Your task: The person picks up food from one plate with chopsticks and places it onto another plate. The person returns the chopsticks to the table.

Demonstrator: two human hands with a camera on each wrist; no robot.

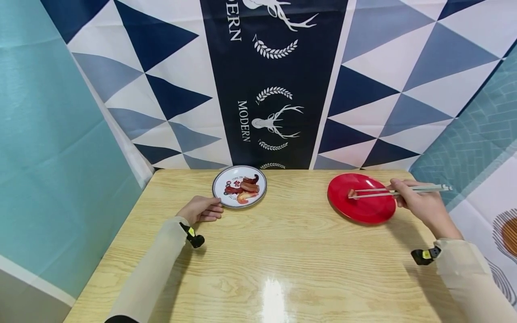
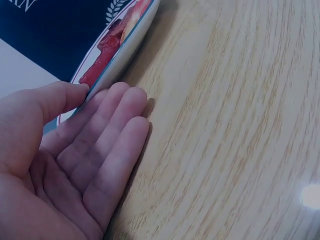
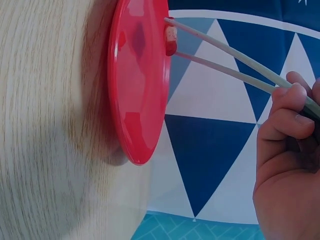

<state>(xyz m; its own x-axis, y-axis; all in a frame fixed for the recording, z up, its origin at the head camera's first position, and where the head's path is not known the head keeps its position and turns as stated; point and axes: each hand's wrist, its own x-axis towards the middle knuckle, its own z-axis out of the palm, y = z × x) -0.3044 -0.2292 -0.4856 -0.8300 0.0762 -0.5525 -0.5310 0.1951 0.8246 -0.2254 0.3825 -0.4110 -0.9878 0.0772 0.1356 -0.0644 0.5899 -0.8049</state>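
My left hand (image 1: 202, 209) pinches the near-left rim of a white plate (image 1: 219, 185) with a dark edge, thumb on top and fingertips against the underside. On that plate lie a shrimp (image 1: 244, 198), a brown sausage-like piece (image 1: 249, 186) and dark red meat-like pieces (image 2: 102, 59). At the right, my right hand (image 1: 420, 202) holds a pair of pale chopsticks (image 1: 377, 194) above a red plate (image 1: 373, 211). Between the chopstick tips is a small reddish and pale food piece (image 3: 171, 40), just over the red plate's surface. Whether it touches the plate I cannot tell.
Both plates stand near the back edge of a wood-grain table (image 1: 282, 251). Behind it hangs a patterned cloth (image 1: 274, 134) with triangles and deer heads. A teal cloth wall (image 1: 72, 148) borders the left side. Each wrist carries a small black camera (image 1: 424, 255).
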